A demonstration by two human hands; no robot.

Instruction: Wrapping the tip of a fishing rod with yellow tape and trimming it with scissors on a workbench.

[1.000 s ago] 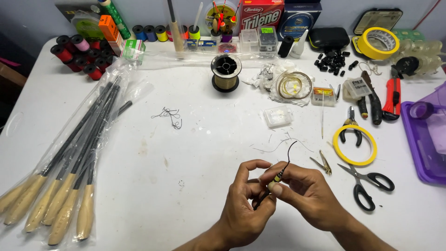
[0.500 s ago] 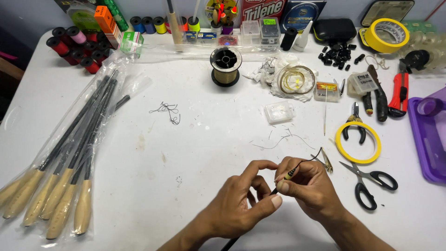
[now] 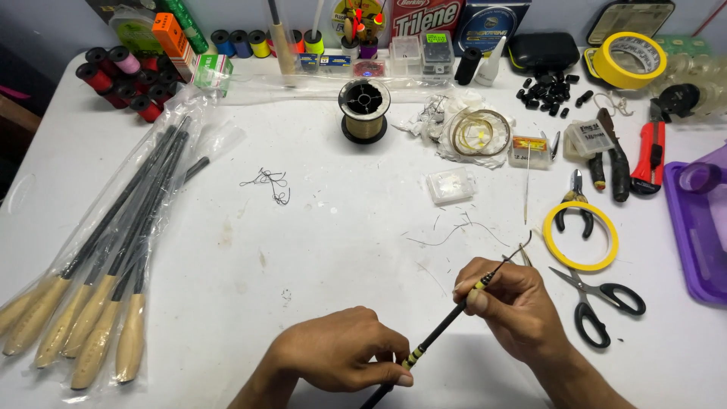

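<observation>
At the lower centre of the frame the left hand (image 3: 341, 360) is closed around a thin black rod section with yellow bands (image 3: 443, 322), thumb and forefinger pinching it by the lower band. Up and to the right, the right hand (image 3: 515, 307) pinches the same rod near its tip, where a fine dark line (image 3: 515, 252) curls out. Judging from this, steady work means keeping both pinches light and the pull straight along the rod, so the slender tip does not bend. Just beyond lie black-handled scissors (image 3: 602, 299), a yellow tape ring (image 3: 581, 236) and, farther up, a spool of line (image 3: 365, 110).
</observation>
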